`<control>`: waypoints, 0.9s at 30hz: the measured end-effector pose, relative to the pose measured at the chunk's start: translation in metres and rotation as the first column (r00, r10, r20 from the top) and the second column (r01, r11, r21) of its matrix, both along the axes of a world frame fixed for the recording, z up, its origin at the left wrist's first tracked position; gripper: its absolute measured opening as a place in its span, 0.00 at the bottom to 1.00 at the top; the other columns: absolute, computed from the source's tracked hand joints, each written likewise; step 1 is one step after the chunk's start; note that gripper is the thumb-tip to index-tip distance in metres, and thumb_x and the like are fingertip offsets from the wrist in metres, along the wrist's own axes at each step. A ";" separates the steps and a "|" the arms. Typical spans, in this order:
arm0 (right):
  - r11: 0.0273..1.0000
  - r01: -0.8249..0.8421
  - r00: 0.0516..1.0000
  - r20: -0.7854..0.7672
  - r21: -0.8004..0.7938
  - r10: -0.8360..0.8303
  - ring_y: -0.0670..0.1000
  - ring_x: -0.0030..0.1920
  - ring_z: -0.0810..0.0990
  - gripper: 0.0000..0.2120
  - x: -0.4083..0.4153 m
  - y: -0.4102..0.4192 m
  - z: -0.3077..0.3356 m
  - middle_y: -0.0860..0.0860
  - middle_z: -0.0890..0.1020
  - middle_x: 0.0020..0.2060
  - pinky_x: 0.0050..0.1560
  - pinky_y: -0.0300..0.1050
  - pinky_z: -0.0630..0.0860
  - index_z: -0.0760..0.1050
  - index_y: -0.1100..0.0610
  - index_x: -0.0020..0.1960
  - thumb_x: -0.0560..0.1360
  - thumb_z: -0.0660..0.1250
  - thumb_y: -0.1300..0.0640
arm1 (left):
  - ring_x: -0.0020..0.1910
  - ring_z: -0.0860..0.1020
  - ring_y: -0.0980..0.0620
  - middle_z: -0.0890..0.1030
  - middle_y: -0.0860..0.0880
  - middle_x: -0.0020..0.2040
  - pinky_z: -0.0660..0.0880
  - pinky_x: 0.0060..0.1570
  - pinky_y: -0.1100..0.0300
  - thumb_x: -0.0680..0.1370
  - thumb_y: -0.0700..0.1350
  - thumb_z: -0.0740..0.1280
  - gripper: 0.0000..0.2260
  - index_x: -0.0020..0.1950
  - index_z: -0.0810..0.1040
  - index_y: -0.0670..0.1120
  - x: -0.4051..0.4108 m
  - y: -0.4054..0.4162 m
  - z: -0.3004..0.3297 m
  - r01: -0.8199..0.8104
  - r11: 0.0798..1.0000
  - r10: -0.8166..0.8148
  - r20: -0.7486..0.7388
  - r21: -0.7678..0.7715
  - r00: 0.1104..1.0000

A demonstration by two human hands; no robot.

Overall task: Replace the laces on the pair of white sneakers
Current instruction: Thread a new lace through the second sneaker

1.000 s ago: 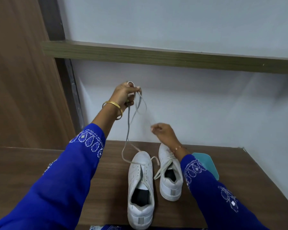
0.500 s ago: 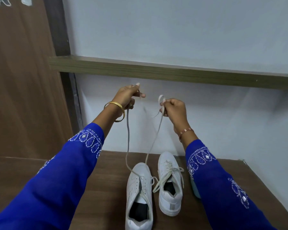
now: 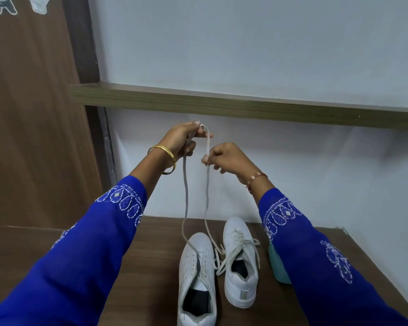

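your two blue sleeves, thin cloth stitched with white loops near the cuffs, fill the lower corners and run off the bottom edge. the right one covers most of a pale teal object on the bench — only a curved sliver shows, and what it is cannot be made out.

two white sneakers stand side by side on the dark wood-grain bench, toes pointing away from you. the left sneaker, smooth and leather-like, has its heel cut by the bottom edge; its tongue lies open over a dark insole. the right sneaker keeps its own lace, untied, the loose ends trailing over its side towards the other shoe.

one flat off-white lace rises from the left sneaker's eyelets in two strands. your right hand pinches one strand between thumb and curled fingers; your left hand, higher, grips the loop at the top, where the lace bends over a finger. a gold bangle circles the left wrist, a thin copper-toned bracelet the right.

behind, one olive wooden shelf crosses a plain grey-white wall. a brown wood panel stands at left — two small stickers at its top are cut off.
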State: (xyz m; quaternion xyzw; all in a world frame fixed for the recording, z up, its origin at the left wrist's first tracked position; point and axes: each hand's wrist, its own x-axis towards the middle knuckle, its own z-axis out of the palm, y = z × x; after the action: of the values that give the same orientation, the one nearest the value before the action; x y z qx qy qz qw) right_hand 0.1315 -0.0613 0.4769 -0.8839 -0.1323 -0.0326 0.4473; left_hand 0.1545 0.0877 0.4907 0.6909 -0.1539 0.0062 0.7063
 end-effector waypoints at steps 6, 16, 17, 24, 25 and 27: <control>0.937 0.090 0.985 0.107 0.338 -0.133 0.41 0.22 0.72 0.10 0.012 -0.011 0.038 0.55 0.79 0.33 0.24 0.32 0.68 0.75 0.58 0.38 0.77 0.61 0.65 | 0.22 0.68 0.55 0.82 0.47 0.43 0.65 0.28 0.63 0.80 0.44 0.57 0.13 0.36 0.71 0.46 0.007 0.012 -0.021 -0.129 0.982 0.128 0.017 0.139 0.992; 0.611 0.011 0.999 0.023 0.792 -0.047 0.46 0.21 0.75 0.11 0.024 0.004 0.066 0.59 0.80 0.31 0.25 0.36 0.74 0.69 0.62 0.41 0.79 0.53 0.68 | 0.21 0.68 0.54 0.67 0.53 0.23 0.72 0.26 0.63 0.83 0.48 0.50 0.14 0.45 0.70 0.44 -0.010 -0.033 -0.058 0.195 0.962 -0.228 -0.175 -0.189 0.958; 0.552 0.032 0.998 0.007 0.833 -0.069 0.47 0.21 0.75 0.11 0.026 -0.002 0.066 0.60 0.80 0.31 0.25 0.36 0.74 0.68 0.62 0.40 0.79 0.53 0.68 | 0.20 0.63 0.56 0.63 0.54 0.23 0.67 0.23 0.65 0.83 0.49 0.50 0.15 0.42 0.69 0.45 -0.008 -0.030 -0.066 0.195 0.967 -0.224 -0.182 -0.161 0.957; 0.370 0.112 0.973 -0.026 0.922 -0.229 0.48 0.22 0.74 0.11 0.031 -0.040 0.056 0.60 0.78 0.29 0.25 0.37 0.74 0.69 0.61 0.40 0.79 0.53 0.68 | 0.21 0.57 0.58 0.59 0.56 0.23 0.60 0.21 0.67 0.82 0.52 0.52 0.17 0.35 0.65 0.47 0.006 0.015 -0.116 0.044 0.998 -0.054 -0.294 -0.041 0.954; 0.416 0.130 0.967 -0.022 0.900 -0.254 0.47 0.21 0.73 0.11 0.030 -0.040 0.052 0.60 0.78 0.31 0.24 0.36 0.73 0.70 0.61 0.40 0.78 0.54 0.68 | 0.21 0.57 0.58 0.59 0.55 0.23 0.60 0.21 0.67 0.82 0.53 0.52 0.18 0.35 0.65 0.47 0.007 0.020 -0.121 0.018 1.000 -0.023 -0.308 -0.018 0.951; 0.602 0.192 0.953 0.000 0.775 -0.304 0.45 0.19 0.72 0.11 0.028 -0.039 0.040 0.60 0.77 0.32 0.22 0.35 0.70 0.71 0.61 0.39 0.76 0.56 0.69 | 0.21 0.56 0.57 0.59 0.55 0.24 0.59 0.21 0.66 0.82 0.53 0.52 0.18 0.34 0.65 0.47 0.006 0.023 -0.125 -0.013 0.999 0.023 -0.316 0.032 0.948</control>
State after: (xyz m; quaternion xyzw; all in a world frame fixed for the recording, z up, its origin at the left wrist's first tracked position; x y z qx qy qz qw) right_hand 0.1594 -0.1000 0.5169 -0.6154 -0.0107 -0.2059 0.7608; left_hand 0.1608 0.1104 0.3660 0.6947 -0.0324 -0.1005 0.7115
